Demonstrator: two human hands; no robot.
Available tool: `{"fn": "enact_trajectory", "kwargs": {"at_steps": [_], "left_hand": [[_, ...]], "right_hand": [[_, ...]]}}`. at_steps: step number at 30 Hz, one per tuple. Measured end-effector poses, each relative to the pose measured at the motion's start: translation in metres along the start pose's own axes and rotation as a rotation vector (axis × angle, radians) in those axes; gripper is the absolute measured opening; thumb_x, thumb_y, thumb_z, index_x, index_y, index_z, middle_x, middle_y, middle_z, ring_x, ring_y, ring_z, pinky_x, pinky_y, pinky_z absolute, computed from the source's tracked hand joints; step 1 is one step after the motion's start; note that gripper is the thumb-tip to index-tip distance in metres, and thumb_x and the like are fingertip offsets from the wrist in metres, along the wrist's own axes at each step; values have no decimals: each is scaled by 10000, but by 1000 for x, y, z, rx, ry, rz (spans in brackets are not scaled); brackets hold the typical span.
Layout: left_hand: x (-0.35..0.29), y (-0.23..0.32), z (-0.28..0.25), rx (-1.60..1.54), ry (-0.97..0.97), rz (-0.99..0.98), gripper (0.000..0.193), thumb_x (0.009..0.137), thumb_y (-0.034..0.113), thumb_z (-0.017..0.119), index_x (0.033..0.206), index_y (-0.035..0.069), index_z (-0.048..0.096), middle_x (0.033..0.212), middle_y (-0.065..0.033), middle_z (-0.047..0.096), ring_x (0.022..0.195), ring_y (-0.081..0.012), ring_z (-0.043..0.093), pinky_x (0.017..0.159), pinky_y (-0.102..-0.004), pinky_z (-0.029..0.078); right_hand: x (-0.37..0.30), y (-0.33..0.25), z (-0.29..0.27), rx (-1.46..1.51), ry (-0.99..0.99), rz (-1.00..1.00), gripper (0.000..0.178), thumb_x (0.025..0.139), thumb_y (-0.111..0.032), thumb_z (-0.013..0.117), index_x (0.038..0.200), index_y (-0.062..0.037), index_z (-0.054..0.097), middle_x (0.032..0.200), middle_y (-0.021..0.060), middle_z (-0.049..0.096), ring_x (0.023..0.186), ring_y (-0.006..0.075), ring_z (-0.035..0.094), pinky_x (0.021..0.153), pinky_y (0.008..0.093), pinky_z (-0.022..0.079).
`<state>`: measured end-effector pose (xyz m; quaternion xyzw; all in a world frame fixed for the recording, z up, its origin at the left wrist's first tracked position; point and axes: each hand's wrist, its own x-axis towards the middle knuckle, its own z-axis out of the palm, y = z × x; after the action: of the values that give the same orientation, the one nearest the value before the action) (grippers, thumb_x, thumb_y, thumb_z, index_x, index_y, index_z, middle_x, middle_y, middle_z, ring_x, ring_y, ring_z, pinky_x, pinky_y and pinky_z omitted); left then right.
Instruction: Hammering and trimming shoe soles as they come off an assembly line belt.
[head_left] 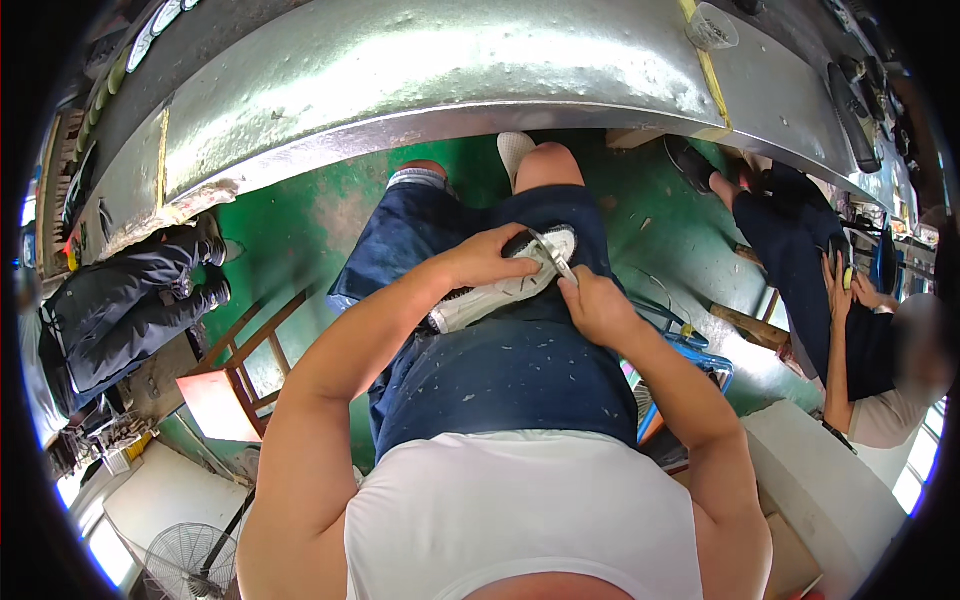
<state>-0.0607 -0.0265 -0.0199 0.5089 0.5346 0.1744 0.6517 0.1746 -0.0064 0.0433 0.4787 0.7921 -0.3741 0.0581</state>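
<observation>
A shoe (482, 304), whitish with dark edges, lies across my lap on the dark blue shorts. My left hand (488, 260) is closed round its upper edge, the thumb lying over the pale surface. In the fist of my right hand (600, 305) is a slim, shiny metal hand tool (553, 256). The tool slants up and left, and its far end meets the shoe close to my left fingers. Its exact kind is too small to make out. My right fingers hide its lower end.
A metal-topped bench (430, 65) runs across in front, bearing a clear plastic cup (712, 28). A wooden stool (235, 375) stands at left, a fan (190, 560) at lower left. Co-workers sit on both sides; the right one's hands (845, 285) hold something small.
</observation>
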Motion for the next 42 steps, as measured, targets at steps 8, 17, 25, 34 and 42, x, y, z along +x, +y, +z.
{"fn": "enact_trajectory", "kwargs": {"at_steps": [8, 17, 25, 34, 42], "left_hand": [[-3, -2, -1, -85, -16, -13, 769, 794, 375, 810, 1387, -10, 506, 1231, -172, 651, 1138, -233, 617, 998, -326, 467], [0, 5, -4, 113, 33, -9, 804, 753, 363, 856, 1374, -13, 510, 1231, -167, 649, 1148, -234, 608, 1001, -330, 460], [-7, 9, -22, 57, -5, 17, 773, 766, 404, 846, 1312, -51, 541, 1174, -191, 668, 1070, -248, 641, 939, -347, 498], [-115, 171, -168, 50, 169, 282, 771, 798, 413, 838, 1327, -53, 523, 1167, -159, 650, 1055, -208, 608, 932, -347, 512], [-30, 249, -378, 1455, 1033, -380, 862, 810, 447, 765, 1463, 8, 414, 1390, -185, 559, 1237, -366, 571, 1027, -457, 466]], "right_hand": [[-3, -9, -11, 238, 142, -85, 397, 1037, -324, 456, 1012, 51, 583, 871, 330, 644, 822, 514, 624, 743, 561, 489], [3, -22, -7, -174, -90, 49, 458, 1037, -375, 436, 957, 46, 598, 881, 288, 676, 864, 476, 656, 754, 529, 512], [-2, -11, -66, 376, -199, 164, 441, 1032, -362, 485, 873, 40, 574, 748, 139, 681, 653, 227, 682, 649, 360, 538], [1, 16, -191, 42, 577, -119, 373, 1016, -317, 512, 1096, 41, 578, 972, 278, 645, 918, 452, 638, 813, 471, 491], [108, 173, -289, -435, 1025, 187, 447, 1018, -378, 525, 1145, 50, 540, 1056, 282, 629, 957, 478, 608, 827, 516, 486]]}}
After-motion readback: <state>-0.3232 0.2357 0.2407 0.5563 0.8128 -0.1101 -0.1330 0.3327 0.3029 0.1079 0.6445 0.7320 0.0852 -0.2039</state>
